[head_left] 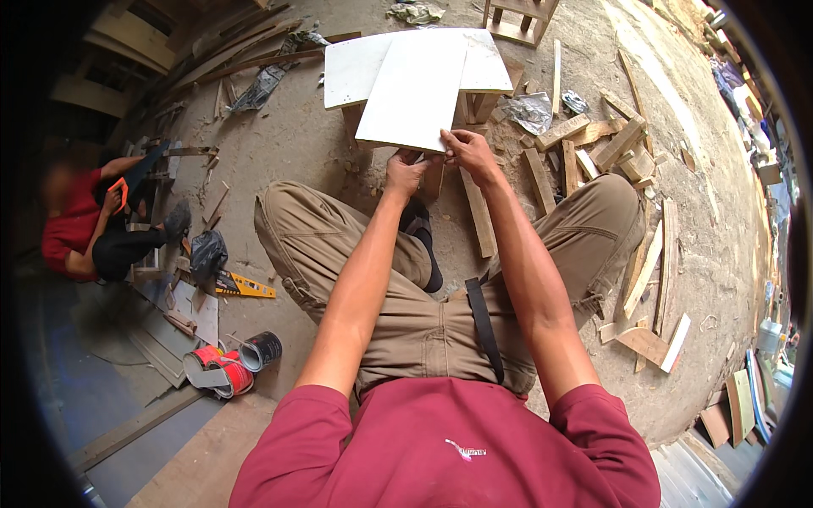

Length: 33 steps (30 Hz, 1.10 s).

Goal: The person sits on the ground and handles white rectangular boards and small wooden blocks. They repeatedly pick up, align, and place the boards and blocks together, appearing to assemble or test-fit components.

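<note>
A white rectangular board [417, 89] slants across a wider white panel [351, 69], which rests on a low wooden support. My left hand [406, 173] grips the board's near edge from below, its fingertips partly hidden under it. At the near right corner, my right hand [471, 156] pinches the same board between thumb and fingers. Both hands are close together, just beyond my bent knees. Most of the wooden support is hidden by the panels.
Loose wood offcuts [622, 144] lie in a heap to the right. Paint cans [229, 372] and a yellow-handled saw [246, 285] are at the lower left. Another person [76, 220] sits at the far left with an orange-handled saw [123, 195]. A wooden stool [518, 25] stands beyond.
</note>
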{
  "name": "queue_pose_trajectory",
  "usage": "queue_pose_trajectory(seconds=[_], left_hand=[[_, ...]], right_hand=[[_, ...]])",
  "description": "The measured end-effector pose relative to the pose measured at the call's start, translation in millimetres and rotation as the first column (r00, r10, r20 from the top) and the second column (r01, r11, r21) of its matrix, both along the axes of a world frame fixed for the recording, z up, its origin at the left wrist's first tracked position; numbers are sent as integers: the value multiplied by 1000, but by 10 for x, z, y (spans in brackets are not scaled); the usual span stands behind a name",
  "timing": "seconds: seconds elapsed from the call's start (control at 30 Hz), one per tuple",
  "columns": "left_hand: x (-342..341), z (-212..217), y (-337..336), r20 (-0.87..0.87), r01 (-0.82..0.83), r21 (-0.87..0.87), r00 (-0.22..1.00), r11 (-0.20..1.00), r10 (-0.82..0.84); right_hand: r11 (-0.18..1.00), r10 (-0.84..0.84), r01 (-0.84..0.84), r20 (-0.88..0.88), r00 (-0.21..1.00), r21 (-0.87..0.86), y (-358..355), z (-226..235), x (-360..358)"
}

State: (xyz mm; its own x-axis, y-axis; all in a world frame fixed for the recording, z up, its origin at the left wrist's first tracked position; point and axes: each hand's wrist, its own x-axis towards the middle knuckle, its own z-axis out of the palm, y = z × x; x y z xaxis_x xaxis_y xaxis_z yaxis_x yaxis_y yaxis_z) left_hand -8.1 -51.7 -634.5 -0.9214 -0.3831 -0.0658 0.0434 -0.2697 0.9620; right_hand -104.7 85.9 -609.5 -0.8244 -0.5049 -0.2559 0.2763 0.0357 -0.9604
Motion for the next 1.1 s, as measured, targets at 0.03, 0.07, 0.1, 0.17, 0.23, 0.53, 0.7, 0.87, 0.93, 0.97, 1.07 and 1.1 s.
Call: queue_pose_trajectory(seconds=[0.03,0.07,0.1,0.17,0.23,0.53,0.7,0.87,0.93,0.97,1.07,1.1], left_hand=[[-4,8,12,-5,-2,3,1000,1000,2],[-8,18,16,-2,-2,7,1000,1000,2],[-3,27,10,3,-4,10,1000,1000,4],[19,43,4,9,-7,13,1000,1000,6],[28,65,5,13,-2,12,1000,1000,2],[45,174,-39,175,-217,208,968,954,181],[31,204,-53,179,-183,87,970,979,165],[27,277,-33,206,-186,57,963,981,171],[36,301,-28,230,-198,64,957,978,178],[33,310,-14,232,-202,56,955,978,184],[33,298,-19,227,-213,23,953,977,202],[30,265,-36,219,-210,11,954,978,203]], right_hand=[[1000,0,0,2,1000,-8,10,-18,-5],[1000,0,0,4,1000,-16,19,-35,-11],[999,7,-7,9,1000,-32,19,-36,-7],[998,23,-22,17,1000,-64,16,-38,4],[999,15,-15,-9,1000,-52,9,-53,2],[998,27,-23,-62,998,51,-25,43,40],[996,23,-15,-93,995,91,-28,60,68],[988,21,9,-189,982,156,21,-16,52],[990,39,-12,-194,980,139,50,-38,56],[991,47,-22,-197,979,130,69,-50,58],[992,64,-40,-200,978,122,60,-13,95],[992,63,-40,-199,978,117,50,-5,95]])
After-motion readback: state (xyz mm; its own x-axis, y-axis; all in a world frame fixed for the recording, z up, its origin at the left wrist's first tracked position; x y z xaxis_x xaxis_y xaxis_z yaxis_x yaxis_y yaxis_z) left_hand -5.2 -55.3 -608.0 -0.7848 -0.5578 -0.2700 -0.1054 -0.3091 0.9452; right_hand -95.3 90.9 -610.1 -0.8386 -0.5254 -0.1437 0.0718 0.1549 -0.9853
